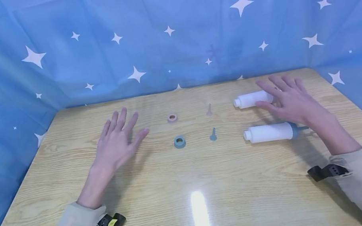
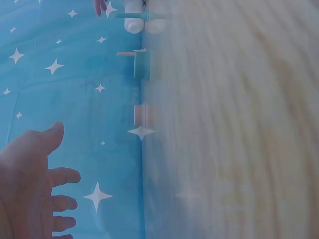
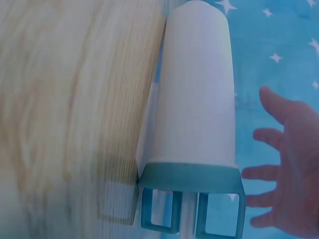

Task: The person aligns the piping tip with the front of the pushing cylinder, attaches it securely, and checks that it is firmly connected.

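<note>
My left hand hovers over the left part of the table, fingers spread and holding nothing. Nearest to it are a pink ring and a teal ring. To their right stand a pink pointed nozzle and a teal pointed nozzle. With its fingers spread too, my right hand is above the far white syringe-like tube, hiding its right end. The near white syringe-like tube lies on its side, its teal end collar with loop grips showing in the right wrist view.
Everything lies on a wood-grain table with a bright light reflection near its front. A blue curtain with white stars hangs behind the table and along both sides. Each sleeve carries a black wrist camera.
</note>
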